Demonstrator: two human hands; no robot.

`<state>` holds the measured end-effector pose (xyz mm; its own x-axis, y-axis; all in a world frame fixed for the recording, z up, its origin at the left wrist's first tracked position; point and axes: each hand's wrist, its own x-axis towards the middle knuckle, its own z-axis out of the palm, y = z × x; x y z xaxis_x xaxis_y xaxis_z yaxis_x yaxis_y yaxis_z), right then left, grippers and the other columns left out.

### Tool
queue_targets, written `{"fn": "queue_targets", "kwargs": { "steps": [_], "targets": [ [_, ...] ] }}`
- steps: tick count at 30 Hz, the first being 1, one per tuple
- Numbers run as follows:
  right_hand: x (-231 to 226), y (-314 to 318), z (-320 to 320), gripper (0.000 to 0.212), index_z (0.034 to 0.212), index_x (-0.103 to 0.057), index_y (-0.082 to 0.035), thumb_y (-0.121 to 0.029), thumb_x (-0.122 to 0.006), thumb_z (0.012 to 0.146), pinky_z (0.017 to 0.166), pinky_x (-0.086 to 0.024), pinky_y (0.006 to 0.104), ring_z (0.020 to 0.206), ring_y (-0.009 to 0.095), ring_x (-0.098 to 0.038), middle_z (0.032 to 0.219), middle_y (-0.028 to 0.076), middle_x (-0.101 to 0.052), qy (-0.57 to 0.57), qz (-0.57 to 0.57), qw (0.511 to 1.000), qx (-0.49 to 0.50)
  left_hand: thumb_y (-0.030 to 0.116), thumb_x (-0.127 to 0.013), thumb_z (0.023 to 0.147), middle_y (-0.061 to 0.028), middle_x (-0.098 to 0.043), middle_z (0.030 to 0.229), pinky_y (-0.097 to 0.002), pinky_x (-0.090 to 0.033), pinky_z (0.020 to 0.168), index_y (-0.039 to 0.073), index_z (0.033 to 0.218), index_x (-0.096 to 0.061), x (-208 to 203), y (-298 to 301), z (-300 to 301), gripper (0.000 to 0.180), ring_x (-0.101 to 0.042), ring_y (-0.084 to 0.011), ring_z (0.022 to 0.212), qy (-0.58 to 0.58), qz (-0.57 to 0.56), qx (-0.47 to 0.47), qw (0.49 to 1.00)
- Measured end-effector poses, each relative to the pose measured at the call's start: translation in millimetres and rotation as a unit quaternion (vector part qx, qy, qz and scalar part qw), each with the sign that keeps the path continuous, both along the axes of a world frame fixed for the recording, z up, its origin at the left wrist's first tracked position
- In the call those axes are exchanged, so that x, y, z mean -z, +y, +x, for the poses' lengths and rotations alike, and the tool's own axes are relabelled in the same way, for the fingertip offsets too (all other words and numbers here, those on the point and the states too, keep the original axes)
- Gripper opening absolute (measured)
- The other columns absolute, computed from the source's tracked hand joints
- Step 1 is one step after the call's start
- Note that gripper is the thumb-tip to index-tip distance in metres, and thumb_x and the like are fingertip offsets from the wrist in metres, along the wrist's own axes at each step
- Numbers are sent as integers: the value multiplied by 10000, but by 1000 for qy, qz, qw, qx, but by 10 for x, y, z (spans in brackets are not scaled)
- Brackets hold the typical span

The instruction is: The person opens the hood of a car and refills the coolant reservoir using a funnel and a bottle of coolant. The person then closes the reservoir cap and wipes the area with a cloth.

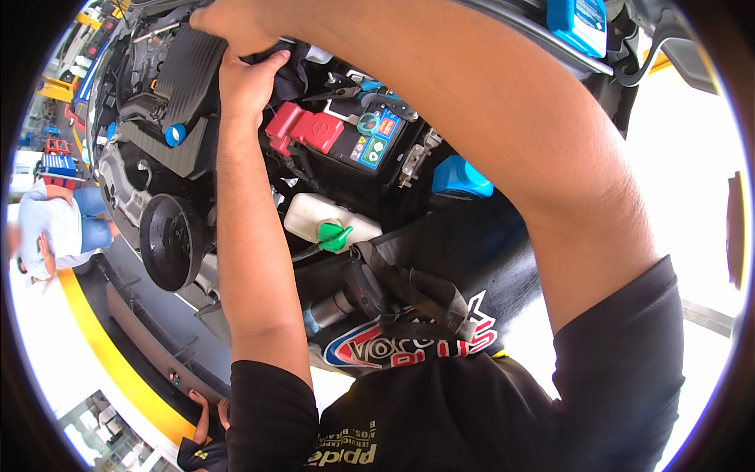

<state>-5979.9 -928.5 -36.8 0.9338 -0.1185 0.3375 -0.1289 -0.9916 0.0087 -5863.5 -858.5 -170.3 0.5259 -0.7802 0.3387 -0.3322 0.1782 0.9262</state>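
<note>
Both my arms reach into the open engine bay of a car. My left hand (248, 86) is beside the black ribbed engine cover (195, 67), thumb stretched out and its other fingers hidden. Right by that thumb is a dark, cloth-like thing (292, 77); whether I grip it cannot be told. My right hand (236, 25) lies just beyond the left at the top edge, partly cut off, fingers bent inward over something hidden. Closer to me are a battery (346, 145) with a red terminal cover (318, 130) and a white reservoir (303, 216) with a green cap (334, 236).
A blue cap (174, 134) lies on the engine cover. A black funnel-like piece (167, 240) stands at the front. Blue containers (462, 179) are at right. A black fender cover (503, 244) drapes the near edge, under a strapped tool (362, 287). A person (63, 224) stands at left.
</note>
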Motion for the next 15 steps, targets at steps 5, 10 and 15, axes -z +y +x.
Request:
{"fn": "queue_targets", "kwargs": {
  "steps": [5, 10, 15],
  "targets": [
    [8, -1, 64, 515, 1309, -629, -38, -144, -746, 819, 886, -599, 518, 1095, 436, -722, 1114, 225, -759, 22, -15, 1000, 15, 76, -869, 785, -111, -762, 1104, -349, -562, 909, -19, 1194, -676, -58, -61, 34, 462, -728, -206, 981, 64, 87, 4, 994],
    [3, 114, 90, 549, 1330, -629, -31, -155, -765, 813, 880, -608, 507, 1101, 433, -725, 1124, 231, -758, 57, -41, 997, 13, 91, -843, 840, -97, -731, 1211, -341, -560, 950, -15, 1289, -635, -3, -66, 138, 506, -706, -199, 1070, 8, 99, -9, 995],
    [109, 121, 267, 584, 1351, -628, -24, -167, -783, 807, 875, -617, 497, 1107, 430, -727, 1133, 238, -758, 89, -70, 994, 3, 120, -867, 818, -153, -716, 1265, -352, -535, 987, -25, 1234, -666, -34, 59, -79, 485, -702, -229, 1103, 3, 45, -30, 999]
  ]
}}
